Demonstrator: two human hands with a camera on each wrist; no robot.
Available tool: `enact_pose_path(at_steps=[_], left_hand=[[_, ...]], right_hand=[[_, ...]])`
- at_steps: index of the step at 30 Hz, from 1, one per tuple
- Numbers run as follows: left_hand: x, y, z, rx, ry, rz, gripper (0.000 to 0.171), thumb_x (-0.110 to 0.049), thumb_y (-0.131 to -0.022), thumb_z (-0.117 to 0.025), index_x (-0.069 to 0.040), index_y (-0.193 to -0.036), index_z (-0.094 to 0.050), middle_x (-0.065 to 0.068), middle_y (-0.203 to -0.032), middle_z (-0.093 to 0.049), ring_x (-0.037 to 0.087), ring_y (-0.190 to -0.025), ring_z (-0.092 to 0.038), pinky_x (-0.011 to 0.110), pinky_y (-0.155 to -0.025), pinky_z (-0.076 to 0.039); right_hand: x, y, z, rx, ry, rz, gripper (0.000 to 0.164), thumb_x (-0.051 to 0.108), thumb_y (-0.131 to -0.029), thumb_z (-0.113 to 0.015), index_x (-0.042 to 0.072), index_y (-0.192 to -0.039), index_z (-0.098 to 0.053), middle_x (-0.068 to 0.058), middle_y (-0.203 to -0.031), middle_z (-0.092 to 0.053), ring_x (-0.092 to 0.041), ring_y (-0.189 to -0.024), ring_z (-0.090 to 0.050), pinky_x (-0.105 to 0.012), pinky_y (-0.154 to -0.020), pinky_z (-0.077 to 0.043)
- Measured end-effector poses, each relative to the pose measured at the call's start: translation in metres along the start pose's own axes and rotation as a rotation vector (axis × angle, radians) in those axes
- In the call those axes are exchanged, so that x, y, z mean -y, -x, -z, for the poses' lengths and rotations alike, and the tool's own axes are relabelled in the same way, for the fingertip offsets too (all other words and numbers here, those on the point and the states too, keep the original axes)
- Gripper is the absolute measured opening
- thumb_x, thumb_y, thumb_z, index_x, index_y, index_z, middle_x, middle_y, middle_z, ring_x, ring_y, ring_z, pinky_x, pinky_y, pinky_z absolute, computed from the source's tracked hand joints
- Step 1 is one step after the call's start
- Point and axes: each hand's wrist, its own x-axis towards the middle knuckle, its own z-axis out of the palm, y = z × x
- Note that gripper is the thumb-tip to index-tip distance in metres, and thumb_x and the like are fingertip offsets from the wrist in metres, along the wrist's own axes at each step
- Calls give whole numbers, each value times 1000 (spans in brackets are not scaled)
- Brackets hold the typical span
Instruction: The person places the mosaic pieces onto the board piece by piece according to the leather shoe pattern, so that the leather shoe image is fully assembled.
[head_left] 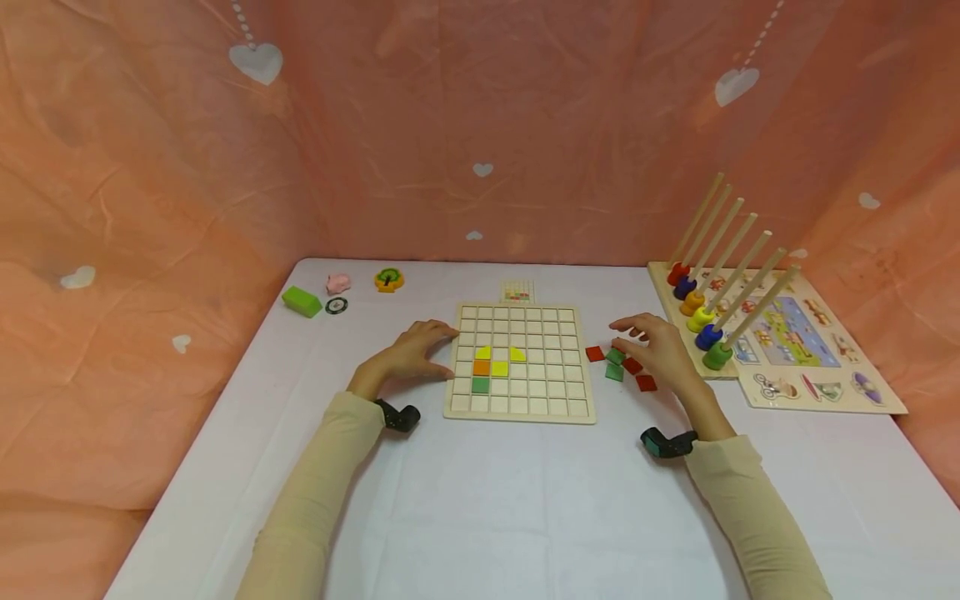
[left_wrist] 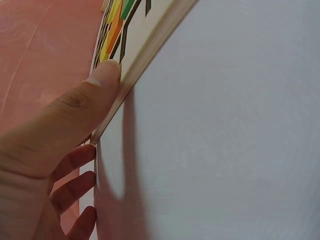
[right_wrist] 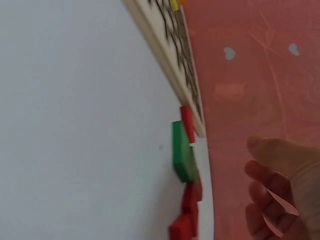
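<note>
A square wooden grid board (head_left: pixel 551 407) lies flat on the white table. In its left part sit an orange square (head_left: pixel 481 367), a green square (head_left: pixel 480 385), a yellow square (head_left: pixel 499 369) and two yellow corner-cut pieces. At the board's left edge is my left hand (head_left: pixel 411 350); its thumb (left_wrist: pixel 104 75) rests on the rim, fingers extended along the side. My right hand (head_left: pixel 654 346) hovers over loose red tiles (head_left: pixel 646 383) and green tiles (head_left: pixel 614 372) beside the board. Nothing shows between its loosely bent fingers in the right wrist view.
A small pattern card (head_left: pixel 517 291) lies behind the board. At right stand a peg rack with coloured rings (head_left: pixel 717 357) and a picture puzzle (head_left: pixel 855 371). Back left lie a green block (head_left: pixel 302 302), a pink piece (head_left: pixel 338 283), a black-and-white disc (head_left: pixel 337 306) and a tree piece (head_left: pixel 389 279).
</note>
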Motion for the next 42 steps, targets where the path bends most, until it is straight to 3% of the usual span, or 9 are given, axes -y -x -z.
enact_pose_path(at_steps=[3,5,8,12,16,22,28,33,42], left_hand=[[1,0,0,-1,1,5,74,-32,-77,-76,-10,-139,-43,12,-144,-35,30,-131,-29,48,-111,-21],[2,-1,-1,0,3,8,73,-32,-77,-76,-11,-139,-43,11,-144,-35,29,-131,-29,47,-111,-21],[2,-1,-1,3,7,16,74,-33,-77,-76,-11,-139,-43,10,-145,-35,28,-131,-28,47,-111,-21],[2,0,-1,-1,6,6,73,-32,-77,-76,-11,-139,-43,11,-144,-36,29,-131,-29,47,-111,-21],[1,0,0,-2,9,7,73,-32,-77,-76,-11,-138,-44,11,-144,-36,29,-131,-29,47,-111,-22],[2,0,0,1,8,16,73,-32,-77,-76,-11,-139,-44,10,-144,-36,29,-131,-29,47,-111,-21],[2,0,-1,2,7,25,73,-33,-77,-76,-12,-139,-43,9,-145,-35,28,-132,-28,47,-111,-21],[1,0,0,2,3,9,73,-33,-77,-76,-11,-139,-43,10,-144,-36,29,-131,-29,47,-111,-21],[-1,1,1,2,-2,-18,73,-31,-77,-76,-9,-139,-43,12,-143,-37,30,-131,-29,48,-110,-21]], right_hand=[[-4,-2,-6,68,-12,-3,28,11,-85,-67,4,-113,-65,-15,-110,-63,-28,-95,-53,-44,-81,-47],[-7,-4,-12,99,-6,38,29,9,-83,-70,3,-111,-66,-15,-109,-64,-28,-90,-53,-42,-80,-45],[-10,-6,-18,138,1,107,32,7,-79,-72,1,-110,-66,-16,-109,-65,-28,-93,-53,-44,-83,-42],[-9,-7,-21,178,10,137,32,3,-78,-72,0,-110,-67,-17,-110,-65,-31,-100,-51,-48,-88,-39],[-6,-7,-21,170,43,116,28,5,-79,-72,1,-106,-68,-16,-105,-66,-30,-95,-50,-45,-85,-38],[1,-9,-20,78,27,126,22,7,-77,-74,5,-99,-70,-11,-95,-68,-25,-85,-51,-37,-74,-41],[20,-12,-31,34,-54,204,18,8,-78,-74,7,-96,-71,-8,-94,-68,-25,-91,-52,-40,-75,-47],[45,-17,-51,26,-89,300,19,7,-74,-77,7,-93,-72,-5,-92,-69,-25,-95,-52,-40,-80,-43],[74,-17,-96,108,-133,507,13,11,-78,-75,8,-90,-74,1,-93,-69,-16,-92,-51,-30,-77,-43]])
